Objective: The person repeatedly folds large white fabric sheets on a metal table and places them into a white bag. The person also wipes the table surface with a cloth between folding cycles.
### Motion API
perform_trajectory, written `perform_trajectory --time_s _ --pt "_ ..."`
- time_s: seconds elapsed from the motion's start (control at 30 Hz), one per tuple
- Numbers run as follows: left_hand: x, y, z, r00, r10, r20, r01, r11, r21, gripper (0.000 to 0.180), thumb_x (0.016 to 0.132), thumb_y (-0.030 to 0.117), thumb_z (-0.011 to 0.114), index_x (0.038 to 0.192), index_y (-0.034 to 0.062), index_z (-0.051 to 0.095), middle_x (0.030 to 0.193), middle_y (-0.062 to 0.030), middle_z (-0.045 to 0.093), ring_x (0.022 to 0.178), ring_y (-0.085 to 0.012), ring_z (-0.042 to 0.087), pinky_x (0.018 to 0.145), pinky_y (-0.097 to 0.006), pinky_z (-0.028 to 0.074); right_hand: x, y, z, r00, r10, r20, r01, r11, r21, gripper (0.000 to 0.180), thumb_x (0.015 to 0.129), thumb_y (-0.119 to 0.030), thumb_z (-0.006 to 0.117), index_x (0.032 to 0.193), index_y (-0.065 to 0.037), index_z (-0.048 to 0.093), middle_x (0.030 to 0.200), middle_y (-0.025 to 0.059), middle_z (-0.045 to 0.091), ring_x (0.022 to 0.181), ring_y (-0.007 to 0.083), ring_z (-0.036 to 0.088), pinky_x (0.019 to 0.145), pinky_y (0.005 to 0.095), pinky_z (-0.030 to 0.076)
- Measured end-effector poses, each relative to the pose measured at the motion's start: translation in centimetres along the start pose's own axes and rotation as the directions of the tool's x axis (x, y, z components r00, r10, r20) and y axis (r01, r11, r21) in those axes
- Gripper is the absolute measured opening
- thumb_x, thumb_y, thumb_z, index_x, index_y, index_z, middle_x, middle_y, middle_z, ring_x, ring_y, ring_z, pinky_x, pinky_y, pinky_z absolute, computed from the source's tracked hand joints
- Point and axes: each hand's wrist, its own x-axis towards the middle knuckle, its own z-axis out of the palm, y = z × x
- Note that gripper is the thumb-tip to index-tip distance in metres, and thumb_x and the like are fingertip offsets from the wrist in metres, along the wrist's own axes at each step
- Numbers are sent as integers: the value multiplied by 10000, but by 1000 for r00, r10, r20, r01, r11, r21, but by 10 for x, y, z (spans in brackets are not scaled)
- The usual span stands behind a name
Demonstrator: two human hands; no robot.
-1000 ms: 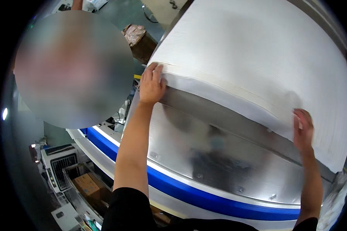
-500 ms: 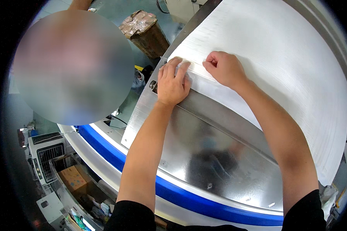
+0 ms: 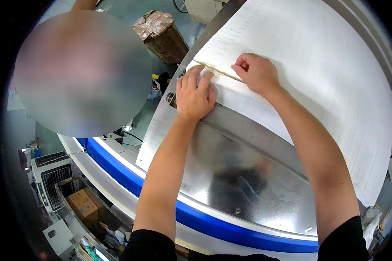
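Note:
A broad pile of white, sheet-like material [image 3: 318,74], finely lined, covers the metal table's far right side. A narrow white strip [image 3: 226,83] runs along its near edge, with a thin dark gap between the two at the left end. My left hand [image 3: 194,93] lies on the left end of that strip, fingers stretched and slightly apart, palm over the metal edge. To its right, my right hand [image 3: 258,73] is closed in a pinch just above the gap, against the pile. Whatever is between its fingertips is hidden.
A shiny metal plate [image 3: 235,174] lies in front, bordered by a curved blue band [image 3: 231,232]. A brown taped box [image 3: 161,39] stands on the floor beyond. At lower left are a cardboard box [image 3: 82,204] and a white crate-like unit [image 3: 52,180]. A blurred disc hides part of another person.
My right hand has shifted slightly up and to the right. A dark gap between the pile and the strip now shows more clearly. My left hand stays on the strip.

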Motion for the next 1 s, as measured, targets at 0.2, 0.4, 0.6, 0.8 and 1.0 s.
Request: perform_trajectory --time_s 0.2,0.4,0.6,0.8,1.0 --pt "-18 -3 -12 1000 16 -14 -15 999 29 359 762 179 606 1117 135 571 1227 -54 536 1134 -288 494 964 -433 341 -2 -2 3 1000 -22 -8 22 1000 16 187 824 -297 623 832 -112 646 814 54 657 746 265 631 655 391 500" --pt "-10 2 -24 997 64 48 -68 994 91 351 734 183 608 1084 156 600 1138 -53 556 1090 -281 506 964 -446 334 -19 -12 -1 991 -117 -61 123 988 97 182 844 -293 587 851 -123 653 833 87 651 774 290 632 679 408 506" --pt "22 -12 -42 869 229 439 -264 964 20 406 684 172 663 1080 110 596 1224 -93 560 1155 -294 503 990 -478 350 -135 0 -37 974 220 45 -210 963 -167 393 933 -397 463 858 -59 651 788 142 638 752 344 608 712 453 471" --pt "73 33 -61 510 -73 857 -339 899 278 546 680 144 687 1205 128 539 1147 -99 605 1063 -277 575 950 -448 375 -278 131 -154 752 657 44 -599 710 -371 556 954 -482 360 788 -54 674 756 167 659 776 332 630 815 450 447" --pt "86 50 -8 382 -164 909 -622 682 385 221 780 133 608 992 107 668 1011 -118 652 976 -282 616 811 -418 475 -482 295 -288 668 670 -324 -704 427 -567 625 968 -499 303 698 -90 691 708 146 663 707 312 643 944 477 399"
